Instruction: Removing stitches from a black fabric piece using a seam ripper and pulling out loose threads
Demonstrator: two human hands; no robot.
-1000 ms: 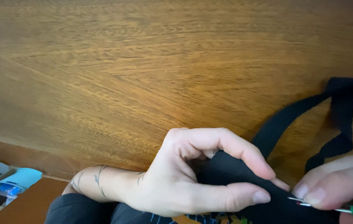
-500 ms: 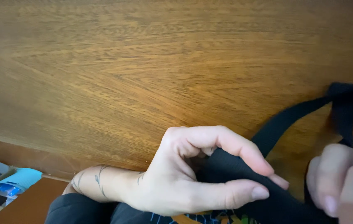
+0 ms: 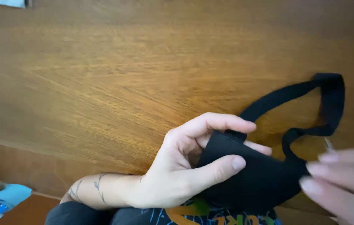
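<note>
My left hand [image 3: 177, 171] grips a folded piece of black fabric [image 3: 260, 179], thumb on top and fingers curled behind its edge. From the fabric a black strap [image 3: 331, 100] loops up and lies on the wooden table [image 3: 122, 75]. At the lower right my right hand [image 3: 343, 179] is blurred, its fingertips close together next to the fabric's right end. A thin pale needle-like sliver [image 3: 329, 143] sticks up from between those fingers. My left forearm rests against the table's front edge.
A tray with light blue and dark blue items [image 3: 2, 198] sits low at the left, below the table edge. Dark clothing with a coloured print [image 3: 210, 216] shows along the bottom of the view.
My right hand lifted away from the fabric, then came back beside its right end. The green-handled tool seen in it a second ago is out of sight. My left hand kept its grip.
</note>
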